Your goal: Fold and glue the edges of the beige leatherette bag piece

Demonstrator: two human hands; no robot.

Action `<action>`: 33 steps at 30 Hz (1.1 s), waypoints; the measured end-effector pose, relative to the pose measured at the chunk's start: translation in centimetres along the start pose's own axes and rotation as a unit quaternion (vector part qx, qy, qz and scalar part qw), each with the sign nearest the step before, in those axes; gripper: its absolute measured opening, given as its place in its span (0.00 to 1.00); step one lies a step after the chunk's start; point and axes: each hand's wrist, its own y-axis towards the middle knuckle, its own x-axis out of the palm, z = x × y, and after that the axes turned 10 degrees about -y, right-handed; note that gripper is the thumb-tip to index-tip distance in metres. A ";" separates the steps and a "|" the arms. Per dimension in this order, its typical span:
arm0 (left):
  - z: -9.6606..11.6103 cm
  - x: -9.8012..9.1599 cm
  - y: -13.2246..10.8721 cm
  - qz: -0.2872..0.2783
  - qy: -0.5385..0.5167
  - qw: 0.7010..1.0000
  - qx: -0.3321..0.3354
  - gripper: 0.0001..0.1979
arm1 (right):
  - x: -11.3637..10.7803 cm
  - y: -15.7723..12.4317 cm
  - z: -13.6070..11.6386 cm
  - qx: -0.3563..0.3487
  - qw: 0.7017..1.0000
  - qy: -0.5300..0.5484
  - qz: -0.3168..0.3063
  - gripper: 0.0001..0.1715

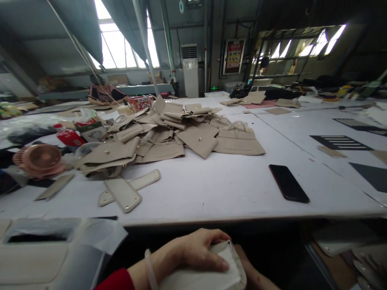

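Below the table's front edge, my left hand (201, 251) is closed on a cream, padded-looking bag piece (211, 276), thumb on its near face and fingers over the top. My right hand (243, 259) reaches round the right side of the same piece and holds it from behind; its fingers are mostly hidden. The lower part of the piece is cut off by the frame. Past the edge, two pale strap-like panels (123, 195) with metal studs lie crossed on the white table (199, 189).
A heap of beige bag parts (163, 133) covers the table's middle. A black phone (288, 183) lies at right, a pink fan (40, 159) stands at left. A plastic bin (57, 249) is lower left. Dark striped panels (341, 142) lie far right. Another person (104, 92) sits at the back left.
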 end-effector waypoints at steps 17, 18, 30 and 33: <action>0.1 1.3 1.4 0.049 -0.089 0.993 0.064 0.32 | -9.7 -3.4 -9.1 -0.420 0.708 -0.549 0.145 0.30; -0.1 1.3 1.6 0.052 -0.099 0.990 0.090 0.30 | -9.4 -3.3 -9.5 -0.429 0.697 -0.558 0.139 0.28; -0.3 0.5 1.5 0.047 -0.063 0.984 0.158 0.23 | -8.9 -3.8 -10.7 -0.442 0.664 -0.592 0.119 0.34; -0.3 0.5 1.6 0.047 -0.056 0.984 0.165 0.23 | -8.9 -3.6 -11.0 -0.451 0.660 -0.591 0.107 0.31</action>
